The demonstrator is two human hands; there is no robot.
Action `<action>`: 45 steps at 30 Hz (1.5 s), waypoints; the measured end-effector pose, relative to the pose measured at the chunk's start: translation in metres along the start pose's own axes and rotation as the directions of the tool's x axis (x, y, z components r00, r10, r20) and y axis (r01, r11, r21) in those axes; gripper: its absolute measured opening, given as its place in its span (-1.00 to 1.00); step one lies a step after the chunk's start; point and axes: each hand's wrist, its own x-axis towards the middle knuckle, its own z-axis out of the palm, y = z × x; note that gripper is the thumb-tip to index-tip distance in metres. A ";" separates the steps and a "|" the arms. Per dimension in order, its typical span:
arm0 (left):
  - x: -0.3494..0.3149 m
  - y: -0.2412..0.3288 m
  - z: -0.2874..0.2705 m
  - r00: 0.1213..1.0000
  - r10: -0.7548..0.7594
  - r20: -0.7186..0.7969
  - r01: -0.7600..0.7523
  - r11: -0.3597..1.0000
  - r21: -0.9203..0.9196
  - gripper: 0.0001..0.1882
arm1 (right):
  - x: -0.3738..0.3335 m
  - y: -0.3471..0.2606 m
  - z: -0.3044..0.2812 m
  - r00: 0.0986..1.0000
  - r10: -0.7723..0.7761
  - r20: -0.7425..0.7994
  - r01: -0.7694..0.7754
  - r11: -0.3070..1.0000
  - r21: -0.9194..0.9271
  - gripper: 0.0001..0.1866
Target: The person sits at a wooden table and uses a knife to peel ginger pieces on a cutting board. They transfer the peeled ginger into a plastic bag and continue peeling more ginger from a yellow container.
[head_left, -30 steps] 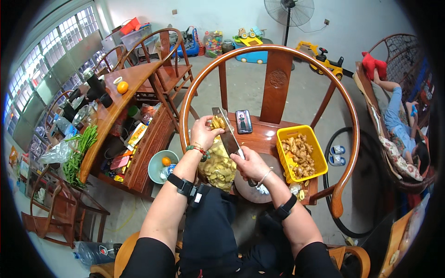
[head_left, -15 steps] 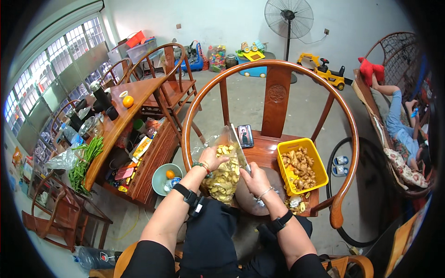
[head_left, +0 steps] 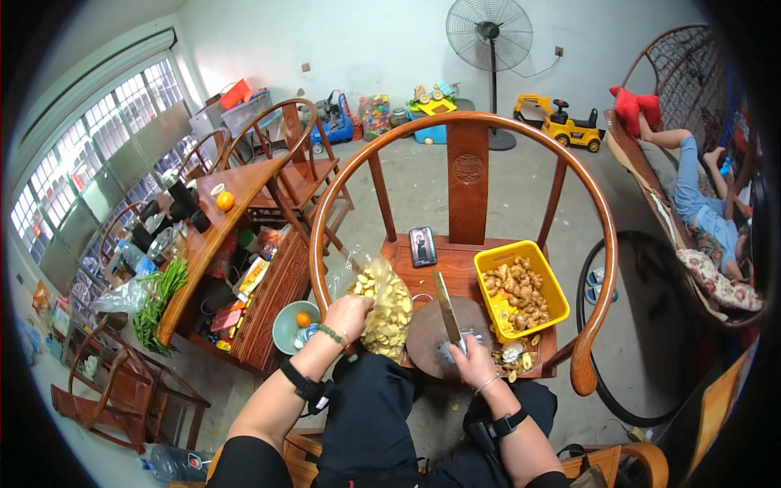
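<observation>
A clear plastic bag [head_left: 386, 313] full of sliced ginger stands at the left of the wooden chair seat. My left hand [head_left: 351, 317] is closed on the bag's left side. My right hand [head_left: 473, 363] grips the handle of a kitchen knife [head_left: 447, 307], its blade pointing away from me over a round dark chopping board [head_left: 427, 346]. To the right, a yellow plastic basket [head_left: 563, 313] contains whole ginger roots [head_left: 517, 289]. Ginger scraps [head_left: 521, 362] and something white and crumpled lie beside the board, below the basket.
A phone [head_left: 423, 246] lies behind the board on the seat. The chair's curved armrail [head_left: 323, 236] surrounds the work. At left are a bowl [head_left: 286, 337] with an orange and a wooden table [head_left: 236, 193]. Another person [head_left: 700, 195] lies on a wicker seat at right.
The knife has moved away from the bag to over the board, right hand lower and to the right. My left hand has shifted left and down along the bag's side.
</observation>
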 end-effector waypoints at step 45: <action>0.183 0.251 0.228 0.759 0.564 0.325 -0.527 0.825 -0.202 -0.78 | -0.014 0.034 -0.013 0.883 0.129 0.451 0.075 0.910 -0.408 -0.65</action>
